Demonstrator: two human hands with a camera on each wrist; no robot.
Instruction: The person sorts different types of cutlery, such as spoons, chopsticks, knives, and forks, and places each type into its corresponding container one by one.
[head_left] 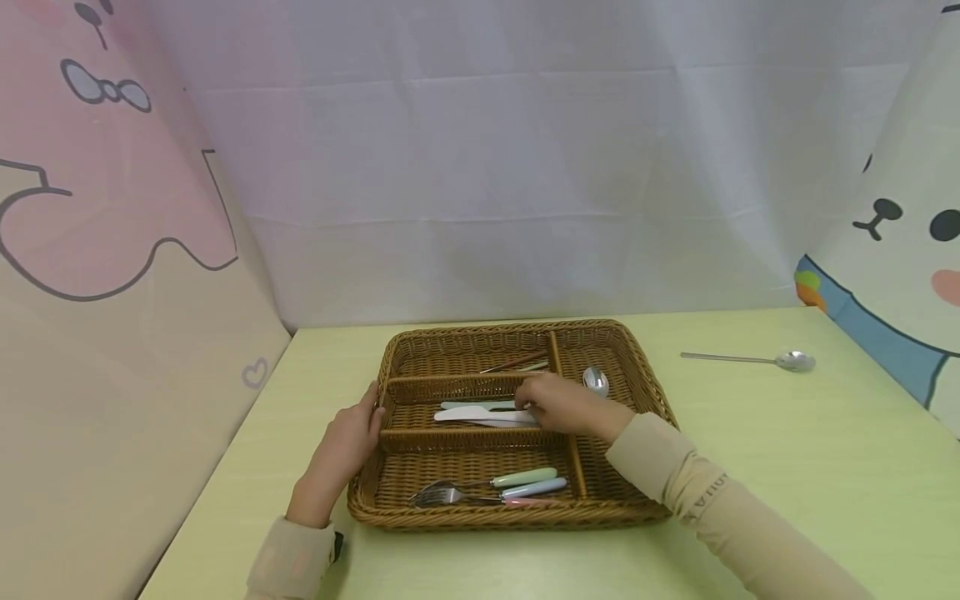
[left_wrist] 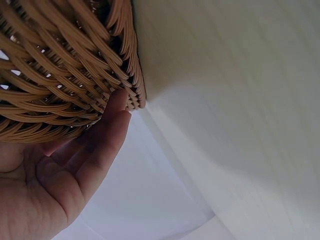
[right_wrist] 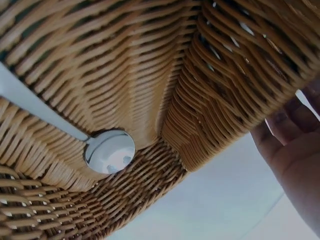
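A brown wicker cutlery basket (head_left: pixel 480 521) with several compartments stands on the table. My left hand (head_left: pixel 347 437) holds its left rim, thumb over the top; in the left wrist view the fingers (left_wrist: pixel 102 155) lie along the outer weave. My right hand (head_left: pixel 562 402) reaches into the middle compartment, fingers bent around the handle end of a white knife (head_left: pixel 472 413); the exact grasp is hidden. A pale green knife (head_left: pixel 457 405) lies just behind it. In the right compartment is a metal spoon (right_wrist: pixel 110 151), its bowl (head_left: pixel 596 382) near the right hand.
Forks (head_left: pixel 442 496) with green, blue and pink handles lie in the front compartment. Thin sticks (head_left: pixel 517 362) lie in the back one. A long-handled spoon (head_left: pixel 793 361) rests on the yellow-green table (head_left: pixel 787 467) to the right. A white curtain (head_left: pixel 480 167) hangs behind.
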